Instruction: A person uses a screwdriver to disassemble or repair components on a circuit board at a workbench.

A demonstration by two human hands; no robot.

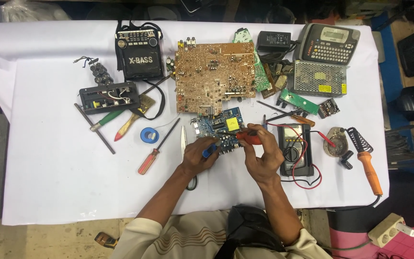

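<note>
White cloth covers the worktop point(49, 182), crowded with electronics along its far edge. Near the middle of the near edge we see the left hand point(198, 156) curled shut on a small blue-handled tool point(210, 150), its tip against the small blue circuit board point(219, 127). The right hand point(263, 156) is closed around a red-handled tool point(247, 138), which points at the same board. That board lies flat, just nearer than the large brown circuit board point(215, 76). Just right of the right hand sits a multimeter point(294, 148) with red and black leads; farther right, a soldering iron point(367, 163) lies unheld. We judge the board work is under way; how much remains, we cannot tell.
</note>
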